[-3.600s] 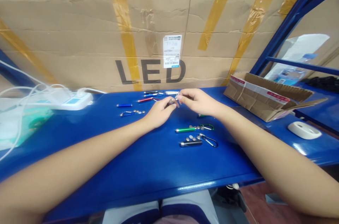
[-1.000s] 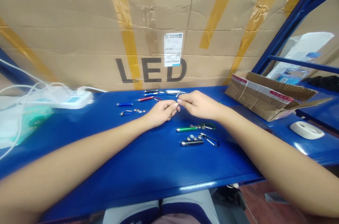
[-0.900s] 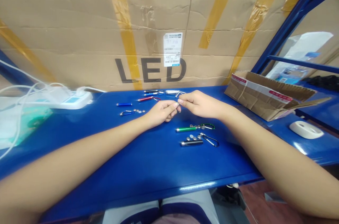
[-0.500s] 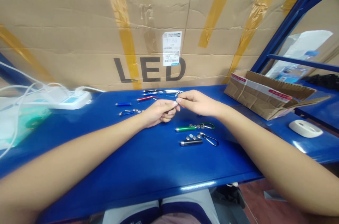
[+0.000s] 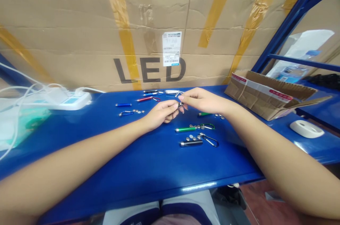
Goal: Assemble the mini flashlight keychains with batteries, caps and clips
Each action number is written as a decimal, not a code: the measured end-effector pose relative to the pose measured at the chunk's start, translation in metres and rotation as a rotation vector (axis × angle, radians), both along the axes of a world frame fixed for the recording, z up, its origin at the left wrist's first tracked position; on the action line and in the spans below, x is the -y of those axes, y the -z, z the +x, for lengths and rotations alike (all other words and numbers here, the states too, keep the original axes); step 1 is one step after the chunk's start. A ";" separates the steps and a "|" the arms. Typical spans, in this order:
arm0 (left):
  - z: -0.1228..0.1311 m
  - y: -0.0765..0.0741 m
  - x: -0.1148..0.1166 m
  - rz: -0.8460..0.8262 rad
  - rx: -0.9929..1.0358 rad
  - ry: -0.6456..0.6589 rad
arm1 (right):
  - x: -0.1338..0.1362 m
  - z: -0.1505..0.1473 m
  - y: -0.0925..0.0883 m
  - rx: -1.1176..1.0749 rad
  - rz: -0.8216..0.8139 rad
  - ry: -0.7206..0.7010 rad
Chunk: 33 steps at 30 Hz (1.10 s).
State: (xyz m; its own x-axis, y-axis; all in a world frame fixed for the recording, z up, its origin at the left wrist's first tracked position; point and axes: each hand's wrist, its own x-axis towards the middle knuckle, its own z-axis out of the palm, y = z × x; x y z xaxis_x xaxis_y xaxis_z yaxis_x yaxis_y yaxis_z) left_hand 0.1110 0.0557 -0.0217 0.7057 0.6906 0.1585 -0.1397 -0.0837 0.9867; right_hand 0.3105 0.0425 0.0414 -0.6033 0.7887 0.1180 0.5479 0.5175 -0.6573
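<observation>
My left hand (image 5: 160, 113) is closed over the table, its thumb and forefinger pinching a small shiny metal piece (image 5: 181, 105). From the other side, the fingertips of my right hand (image 5: 200, 100) grip the same piece; its exact kind is too small to make out. Below the hands lie a green flashlight tube (image 5: 186, 129) with a green carabiner (image 5: 209, 126), and a black tube (image 5: 191, 143) beside a black carabiner (image 5: 210, 140). Button cells (image 5: 191, 137) sit near both. Another green tube (image 5: 204, 114) is partly hidden by my right hand, with button cells (image 5: 219, 116) alongside.
At left lie a blue tube (image 5: 123, 104), a blue carabiner (image 5: 126, 113) and button cells (image 5: 139, 112). A red flashlight (image 5: 145, 99) and others lie behind. A power strip (image 5: 77, 101), an open cardboard box (image 5: 261, 99) and a white device (image 5: 306, 129) flank the blue table (image 5: 148, 168).
My right hand has shifted slightly up and right, and its fingers have changed their grip. More of the dark metal piece shows between the hands, and the green tube near my right wrist is now visible.
</observation>
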 end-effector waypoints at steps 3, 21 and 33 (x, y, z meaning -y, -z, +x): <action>0.001 0.001 0.000 0.028 0.001 -0.032 | 0.001 0.004 -0.003 0.046 -0.002 -0.034; -0.010 -0.003 -0.017 -0.446 -0.015 0.230 | -0.003 0.000 0.010 0.056 0.142 -0.097; -0.002 0.003 -0.009 -0.227 0.010 0.083 | -0.004 -0.005 0.010 0.030 0.060 0.046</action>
